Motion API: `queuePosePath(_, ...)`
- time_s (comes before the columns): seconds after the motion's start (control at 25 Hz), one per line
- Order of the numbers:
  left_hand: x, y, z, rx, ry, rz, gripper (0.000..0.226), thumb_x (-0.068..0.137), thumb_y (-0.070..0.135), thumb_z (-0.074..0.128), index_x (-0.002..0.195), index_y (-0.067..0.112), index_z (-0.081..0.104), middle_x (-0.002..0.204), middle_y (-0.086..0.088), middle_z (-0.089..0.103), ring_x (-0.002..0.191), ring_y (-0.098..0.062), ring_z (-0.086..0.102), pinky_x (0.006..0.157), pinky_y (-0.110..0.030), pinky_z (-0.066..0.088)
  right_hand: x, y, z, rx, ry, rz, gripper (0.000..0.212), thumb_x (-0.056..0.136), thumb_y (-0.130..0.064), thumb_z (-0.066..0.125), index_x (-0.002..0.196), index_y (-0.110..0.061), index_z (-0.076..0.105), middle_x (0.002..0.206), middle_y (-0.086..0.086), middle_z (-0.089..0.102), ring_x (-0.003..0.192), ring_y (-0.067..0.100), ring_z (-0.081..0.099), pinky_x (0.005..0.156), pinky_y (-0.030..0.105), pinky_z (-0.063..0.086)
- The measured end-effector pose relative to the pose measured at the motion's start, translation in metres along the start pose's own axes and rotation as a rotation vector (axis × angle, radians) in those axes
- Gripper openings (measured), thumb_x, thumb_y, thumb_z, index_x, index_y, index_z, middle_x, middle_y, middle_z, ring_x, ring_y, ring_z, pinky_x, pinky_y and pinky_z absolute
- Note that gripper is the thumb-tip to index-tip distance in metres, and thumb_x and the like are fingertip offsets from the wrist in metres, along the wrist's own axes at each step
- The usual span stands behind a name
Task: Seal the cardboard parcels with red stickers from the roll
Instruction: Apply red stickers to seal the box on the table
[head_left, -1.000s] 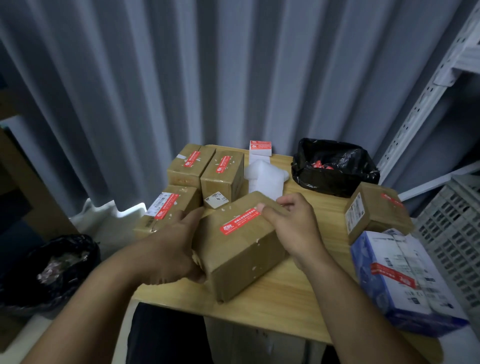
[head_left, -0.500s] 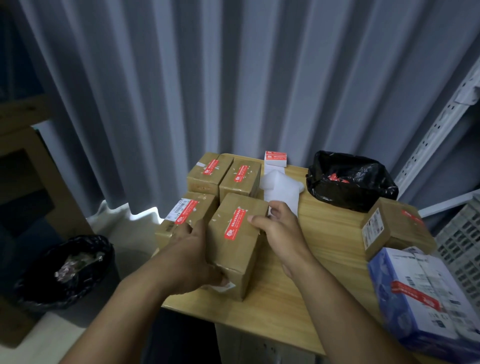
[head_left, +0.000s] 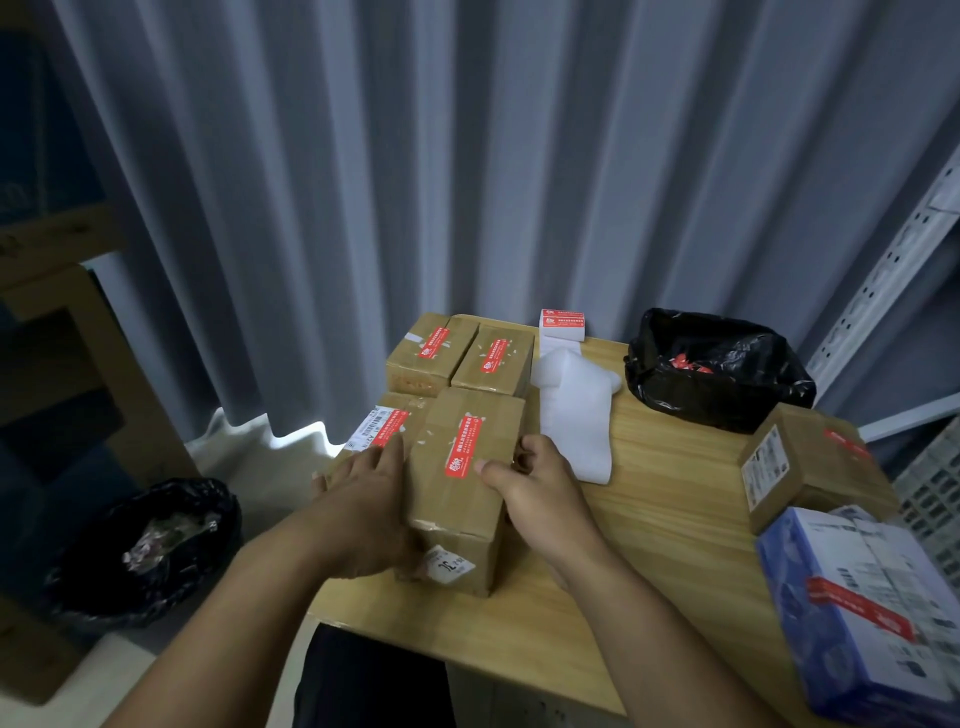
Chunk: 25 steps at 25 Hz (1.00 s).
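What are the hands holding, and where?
The cardboard parcel: right hand grips its right edge, thumb on top; left hand presses against its left side.

A single wide-angle camera on the person's head looks forward and down onto the tabletop (head_left: 649, 519), which lies close below and runs off the lower right of the frame. A grey curtain (head_left: 467, 156) fills the upper half, with the floor (head_left: 130, 675) at the left and a shelf upright (head_left: 883, 270) at the right.

5 parcels: back-left parcel (head_left: 428, 353), back-right parcel (head_left: 493, 361) at 12 o'clock, barcode parcel (head_left: 384, 428) at 10, centre parcel (head_left: 467, 467), right parcel (head_left: 810, 462) at 3. 1 blue box (head_left: 872, 613) at 4. 2 blk bags: worktop bag (head_left: 727, 384), floor bag (head_left: 156, 545). 1 sticker roll (head_left: 562, 325). 1 foam sheet (head_left: 571, 410).
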<state>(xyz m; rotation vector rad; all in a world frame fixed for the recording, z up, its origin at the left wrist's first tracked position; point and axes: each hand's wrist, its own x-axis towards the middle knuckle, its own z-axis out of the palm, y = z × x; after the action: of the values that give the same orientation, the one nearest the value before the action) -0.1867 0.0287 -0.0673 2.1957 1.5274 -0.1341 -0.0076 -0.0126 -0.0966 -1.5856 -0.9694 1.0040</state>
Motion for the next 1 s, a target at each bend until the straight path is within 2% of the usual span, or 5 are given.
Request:
queuePosePath(0.2,0.005,-0.001,0.0,0.034,0.024,-0.014,0.12,0.074,0.049,0.083,0.158,0.02,0.002,0.165,-0.003,0.012,0.152,-0.029,0.011,0.122,-0.062,0.004,0.003,0.001,0.002,0.002,0.012,-0.007,0.032,0.078,-0.043,0.074,0.102,-0.035,0.055,0.108,-0.013,0.068,0.102,0.011,0.066,0.094,0.042,0.055)
queuePosePath(0.56,0.005,0.0,-0.002,0.037,0.026,-0.021,0.125,0.078,0.046,0.08,0.159,0.017,-0.011,0.166,-0.005,0.007,0.153,-0.029,0.009,0.124,-0.057,0.008,0.008,0.0,0.005,0.013,0.009,0.017,0.029,0.087,-0.038,0.073,0.106,-0.036,0.051,0.112,-0.01,0.067,0.105,0.013,0.066,0.092,0.038,0.056)
queuePosePath(0.76,0.006,-0.005,-0.002,0.028,0.022,-0.001,0.127,0.076,0.045,0.083,0.159,0.018,-0.01,0.166,-0.005,0.007,0.152,-0.029,0.012,0.124,-0.053,0.015,0.005,-0.004,0.005,0.009,0.01,0.009,0.032,0.091,-0.038,0.071,0.114,-0.035,0.048,0.111,-0.012,0.064,0.103,0.01,0.064,0.085,0.03,0.055)
queuePosePath(0.88,0.004,-0.005,-0.004,-0.005,0.06,-0.003,0.12,0.076,0.035,0.083,0.159,0.021,-0.003,0.163,-0.005,0.013,0.148,-0.029,0.019,0.123,-0.05,0.022,0.004,-0.005,0.003,0.014,0.014,0.015,0.032,0.09,-0.041,0.07,0.113,-0.035,0.048,0.116,-0.01,0.064,0.105,0.01,0.063,0.088,0.031,0.055)
queuePosePath(1.0,-0.003,-0.002,-0.013,-0.03,0.111,0.013,0.107,0.081,0.017,0.077,0.16,0.022,0.005,0.163,-0.003,0.017,0.147,-0.028,0.022,0.119,-0.043,0.031,0.003,-0.009,-0.006,-0.035,0.044,0.001,0.053,0.092,-0.047,0.066,0.135,-0.025,0.044,0.131,-0.008,0.054,0.117,0.013,0.056,0.096,0.032,0.048)
